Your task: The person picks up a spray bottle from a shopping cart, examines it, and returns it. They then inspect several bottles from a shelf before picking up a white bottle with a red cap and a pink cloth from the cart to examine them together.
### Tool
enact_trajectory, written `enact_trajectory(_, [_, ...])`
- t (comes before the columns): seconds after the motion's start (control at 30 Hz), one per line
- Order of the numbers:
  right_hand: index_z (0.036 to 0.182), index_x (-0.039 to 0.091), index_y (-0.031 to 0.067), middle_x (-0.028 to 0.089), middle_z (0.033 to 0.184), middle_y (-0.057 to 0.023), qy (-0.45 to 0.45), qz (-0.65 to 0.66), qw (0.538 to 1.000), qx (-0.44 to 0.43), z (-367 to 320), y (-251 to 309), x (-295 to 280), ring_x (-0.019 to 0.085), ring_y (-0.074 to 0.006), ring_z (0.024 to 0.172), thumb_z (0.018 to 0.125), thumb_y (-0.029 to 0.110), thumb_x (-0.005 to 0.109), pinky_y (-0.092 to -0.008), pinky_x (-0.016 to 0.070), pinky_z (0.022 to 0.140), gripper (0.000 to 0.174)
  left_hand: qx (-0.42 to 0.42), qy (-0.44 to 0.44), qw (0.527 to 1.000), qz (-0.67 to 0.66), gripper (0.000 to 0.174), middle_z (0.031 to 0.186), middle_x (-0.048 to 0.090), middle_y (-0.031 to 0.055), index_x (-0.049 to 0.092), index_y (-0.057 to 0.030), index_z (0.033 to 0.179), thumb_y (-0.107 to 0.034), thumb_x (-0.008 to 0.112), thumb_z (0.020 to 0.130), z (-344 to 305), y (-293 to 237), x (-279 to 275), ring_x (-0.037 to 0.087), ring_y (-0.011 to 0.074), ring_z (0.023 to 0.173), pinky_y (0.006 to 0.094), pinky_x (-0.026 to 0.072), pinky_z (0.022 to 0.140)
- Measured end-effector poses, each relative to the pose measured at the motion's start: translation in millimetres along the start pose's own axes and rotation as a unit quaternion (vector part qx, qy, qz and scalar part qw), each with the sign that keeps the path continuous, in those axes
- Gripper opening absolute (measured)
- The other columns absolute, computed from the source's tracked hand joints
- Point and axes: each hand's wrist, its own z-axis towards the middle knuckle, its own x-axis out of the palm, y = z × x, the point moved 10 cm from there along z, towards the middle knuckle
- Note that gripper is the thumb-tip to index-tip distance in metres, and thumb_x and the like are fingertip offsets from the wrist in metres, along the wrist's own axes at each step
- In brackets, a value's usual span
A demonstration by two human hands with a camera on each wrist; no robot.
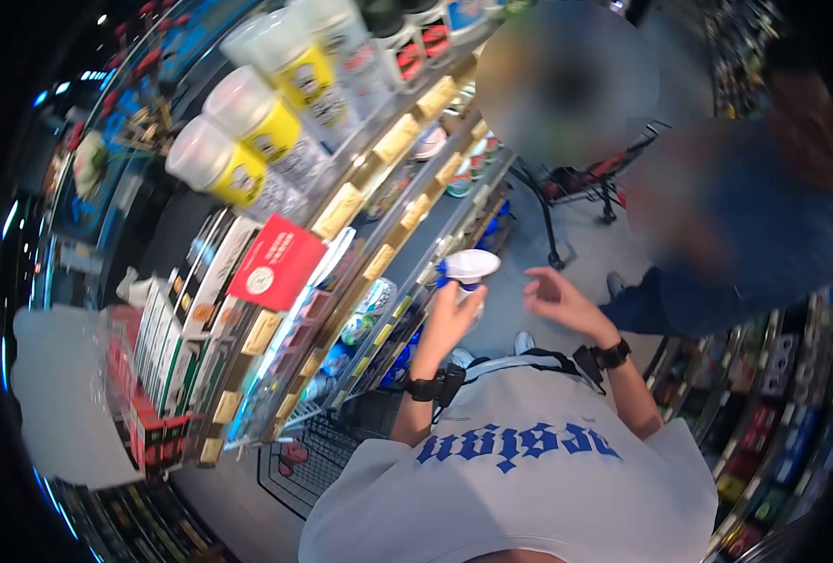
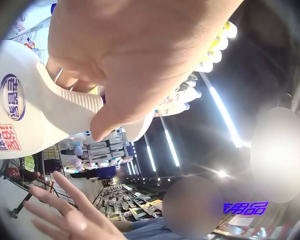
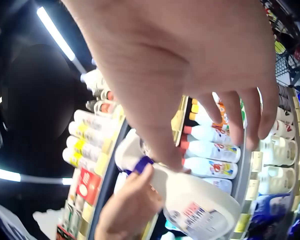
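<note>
A white spray bottle with a blue collar (image 1: 473,265) is in my left hand (image 1: 446,328), which grips it round the neck below the trigger head. In the left wrist view the bottle's white body (image 2: 40,117) carries a blue oval logo and red and blue lettering, and the thumb lies across its ribbed neck. My right hand (image 1: 567,305) is to the right of the bottle in the head view, fingers spread and holding nothing. From the right wrist, that hand (image 3: 190,60) appears above the bottle (image 3: 195,197), overlapping its neck.
Shelves on the left bear yellow-labelled cans (image 1: 266,141), a red card (image 1: 278,263) and boxes. White bottles (image 3: 212,152) line a lower shelf. A wire shopping cart (image 1: 318,460) stands beside the shelf. On the right are a person in blue (image 1: 745,244) and a folding cart (image 1: 585,183).
</note>
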Motion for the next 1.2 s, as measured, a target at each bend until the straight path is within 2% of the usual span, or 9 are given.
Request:
enact_trajectory(0.2, [0.146, 0.039, 0.0043, 0.056, 0.132, -0.0130, 0.064, -0.201, 0.976, -0.062, 15, 7, 62, 0.057, -0.0212, 0.115, 0.081, 0.014, 0.079, -0.0338, 0.0446, 0.099, 0.077, 0.142, 0.089, 0.986, -0.023, 0.034, 0.115, 0.068, 0.0114, 0.061, 0.0025, 0.122, -0.019, 0.066, 0.095, -11, -43, 36, 0.063, 0.0176, 0.105, 0.0336, 0.0493, 0.092])
enact_trajectory(0.4, [0.134, 0.053, 0.0024, 0.066, 0.118, -0.0065, 0.038, -0.133, 0.989, -0.058, 34, -26, 32, 0.059, -0.0117, 0.105, 0.076, 0.011, 0.082, -0.0310, 0.0486, 0.092, 0.065, 0.120, 0.011, 0.990, 0.079, 0.040, 0.108, 0.066, 0.0193, 0.061, 0.0029, 0.117, -0.025, 0.072, 0.090, -6, -53, 35, 0.065, 0.0244, 0.094, 0.0364, 0.0502, 0.086])
enact_trajectory(0.57, [0.135, 0.052, 0.0028, 0.065, 0.117, -0.0067, 0.080, -0.141, 0.987, -0.002, 35, -22, 48, 0.061, -0.0127, 0.103, 0.078, 0.024, 0.086, -0.0316, 0.0496, 0.091, 0.070, 0.070, -0.031, 0.997, -0.022, 0.035, 0.110, 0.067, 0.0093, 0.060, 0.0012, 0.120, -0.012, 0.071, 0.089, 14, 4, 23, 0.063, 0.0170, 0.102, 0.0340, 0.0503, 0.090])
enact_trajectory(0.7, [0.141, 0.047, 0.0035, 0.059, 0.130, -0.0114, 0.098, -0.033, 0.995, 0.007, 34, -41, 30, 0.057, -0.0158, 0.115, 0.088, 0.031, 0.075, -0.0321, 0.0462, 0.098, 0.066, 0.078, -0.044, 0.995, 0.040, 0.033, 0.110, 0.068, 0.0079, 0.062, 0.0012, 0.118, -0.013, 0.072, 0.090, 7, 12, 11, 0.063, 0.0137, 0.101, 0.0299, 0.0522, 0.084])
enact_trajectory(0.77, [0.145, 0.043, 0.0053, 0.053, 0.140, -0.0154, 0.095, 0.165, 0.982, 0.009, 21, -28, 6, 0.051, -0.0217, 0.126, 0.098, 0.038, 0.060, -0.0362, 0.0411, 0.106, 0.060, 0.099, -0.109, 0.971, 0.188, 0.039, 0.105, 0.067, 0.0153, 0.064, 0.0006, 0.116, -0.022, 0.077, 0.087, -5, 11, 0, 0.065, 0.0241, 0.096, 0.0382, 0.0500, 0.083])
enact_trajectory(0.83, [0.147, 0.041, 0.0062, 0.048, 0.145, -0.0195, 0.067, 0.490, 0.869, -0.023, 1, 20, -23, 0.047, -0.0301, 0.133, 0.101, 0.043, 0.049, -0.0421, 0.0378, 0.110, 0.060, 0.142, -0.144, 0.934, 0.295, 0.024, 0.092, 0.067, 0.0210, 0.066, 0.0033, 0.097, -0.018, 0.074, 0.087, -8, 15, -4, 0.064, 0.0348, 0.083, 0.0422, 0.0483, 0.074])
enact_trajectory(0.9, [0.149, 0.039, 0.0062, 0.050, 0.142, -0.0219, 0.072, 0.743, 0.658, -0.104, -12, 46, -57, 0.048, -0.0342, 0.131, 0.101, 0.042, 0.049, -0.0443, 0.0390, 0.108, 0.061, 0.100, -0.170, 0.965, 0.172, 0.024, 0.096, 0.069, 0.0199, 0.068, 0.0028, 0.104, -0.015, 0.072, 0.087, -2, 22, -13, 0.065, 0.0338, 0.088, 0.0417, 0.0497, 0.080])
enact_trajectory(1.0, [0.149, 0.037, 0.0037, 0.054, 0.139, -0.0208, 0.149, 0.727, 0.650, -0.163, -21, 55, -76, 0.053, -0.0335, 0.127, 0.101, 0.041, 0.046, -0.0431, 0.0397, 0.107, 0.061, 0.114, -0.234, 0.947, 0.188, 0.032, 0.110, 0.068, 0.0185, 0.066, 0.0013, 0.116, -0.012, 0.070, 0.088, 5, 48, -36, 0.063, 0.0326, 0.104, 0.0422, 0.0465, 0.094])
enact_trajectory(1.2, [0.147, 0.036, 0.0009, 0.059, 0.125, -0.0197, 0.061, 0.658, 0.748, -0.056, -39, -9, -64, 0.057, -0.0299, 0.111, 0.102, 0.037, 0.045, -0.0397, 0.0435, 0.098, 0.059, 0.172, -0.264, 0.942, 0.114, 0.035, 0.119, 0.063, 0.0159, 0.060, 0.0014, 0.123, 0.004, 0.061, 0.088, 6, 41, -39, 0.057, 0.0311, 0.115, 0.0393, 0.0421, 0.100])
